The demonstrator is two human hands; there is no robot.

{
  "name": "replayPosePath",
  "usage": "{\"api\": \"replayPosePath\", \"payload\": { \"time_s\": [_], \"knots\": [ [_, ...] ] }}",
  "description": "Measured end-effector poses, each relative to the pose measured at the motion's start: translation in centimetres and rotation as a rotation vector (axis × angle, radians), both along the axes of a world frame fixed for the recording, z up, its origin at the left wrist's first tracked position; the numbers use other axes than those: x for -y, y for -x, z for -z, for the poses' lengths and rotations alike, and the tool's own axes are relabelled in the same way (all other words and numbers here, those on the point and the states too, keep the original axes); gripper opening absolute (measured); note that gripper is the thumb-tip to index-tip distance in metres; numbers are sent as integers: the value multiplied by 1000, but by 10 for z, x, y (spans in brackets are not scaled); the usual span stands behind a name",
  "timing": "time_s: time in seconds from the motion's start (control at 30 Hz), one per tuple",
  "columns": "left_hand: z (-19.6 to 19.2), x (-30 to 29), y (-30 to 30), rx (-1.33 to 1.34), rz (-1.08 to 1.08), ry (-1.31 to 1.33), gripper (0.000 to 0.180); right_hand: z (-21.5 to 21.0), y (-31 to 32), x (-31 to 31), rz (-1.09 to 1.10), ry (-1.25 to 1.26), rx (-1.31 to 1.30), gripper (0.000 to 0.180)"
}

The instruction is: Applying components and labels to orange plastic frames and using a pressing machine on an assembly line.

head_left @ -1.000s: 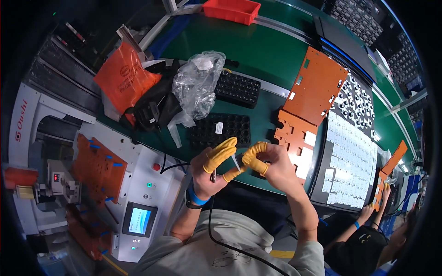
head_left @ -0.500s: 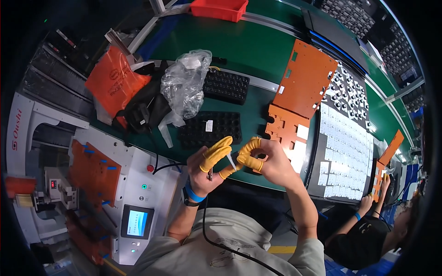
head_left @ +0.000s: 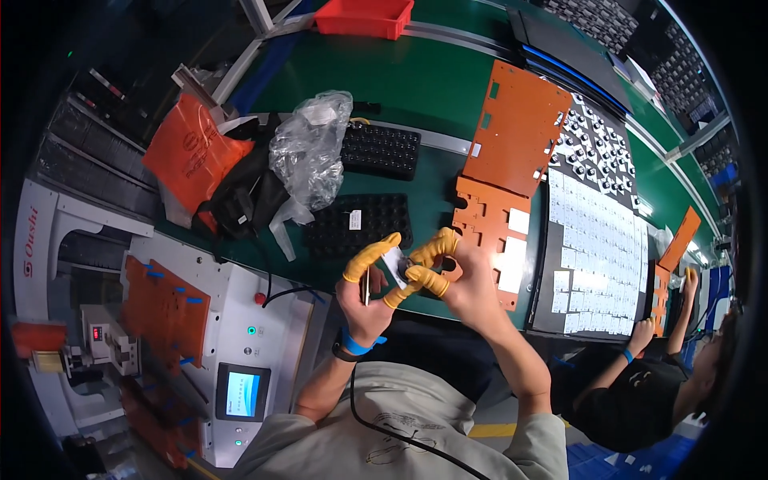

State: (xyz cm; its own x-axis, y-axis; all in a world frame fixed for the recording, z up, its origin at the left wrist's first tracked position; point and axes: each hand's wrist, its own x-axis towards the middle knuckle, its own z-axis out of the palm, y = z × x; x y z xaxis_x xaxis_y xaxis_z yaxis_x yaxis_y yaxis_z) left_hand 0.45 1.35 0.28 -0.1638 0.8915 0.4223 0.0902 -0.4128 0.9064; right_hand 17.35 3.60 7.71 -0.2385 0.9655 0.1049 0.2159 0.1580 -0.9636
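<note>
Yellow finger cots cover fingertips on both hands. My left hand pinches a small white board by its edge, tilted up in front of me. A slim metal tool, possibly tweezers, also sits in that hand. My right hand closes its fingers on a small dark part against the white board; whether they are joined is hidden. Just beyond my hands lies a black tray with round pockets. An orange fixture plate with white boards lies to the right.
Another orange plate stands open behind the fixture. Farther right, a black sheet holds rows of white boards. Clear plastic and an orange bag lie left, above a machine with a screen. A co-worker is at right.
The white board has turned so its flat face shows more, and the dark part is now visible at it. My right fingers have moved slightly left, onto the part. The view has shifted a little.
</note>
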Motion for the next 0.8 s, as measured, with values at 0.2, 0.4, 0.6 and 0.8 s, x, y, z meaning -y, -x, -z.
{"api": "replayPosePath", "payload": {
  "time_s": [0.2, 0.4, 0.6, 0.8],
  "knots": [
    [1, -2, -15, 691, 284, 446, 51, 29, -3, 16, 80, -489, 300, 43],
    [14, 13, -34, 894, 553, 762, 55, 67, -13, 26, 327, -621, 204, 47],
    [23, 19, -41, 962, 792, 859, 60, 63, -24, 29, 391, -720, 253, 46],
    [18, 15, -43, 981, 894, 890, 59, 65, -35, 22, 265, -742, 165, 46]
  ]
}}
